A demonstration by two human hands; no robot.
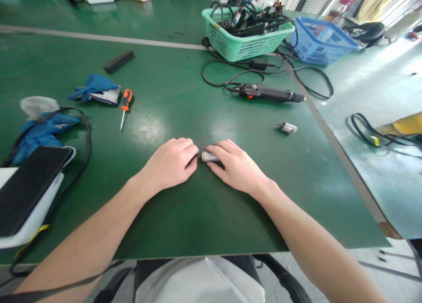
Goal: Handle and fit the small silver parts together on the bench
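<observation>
My right hand (pixel 234 164) grips a small silver cylinder with a brass-coloured end, which looks like a small motor (pixel 210 156), low over the table. Its thin tip points left toward my left hand (pixel 176 162). The fingers of that hand are closed at the tip, and whatever they pinch is hidden behind them. A second, similar silver motor (pixel 288 128) lies to the right, beyond my right hand. Farther back rests a black electric screwdriver (pixel 267 92) with its cable. To the left is an orange-handled screwdriver (pixel 125 102).
A green basket (pixel 250 48) of tools and cables and a blue basket (pixel 321 41) stand at the back. Blue gloves (pixel 94 88), a black block (pixel 119 61) and a phone (pixel 33 184) lie left. The green table (pixel 204 224) ends close to my body.
</observation>
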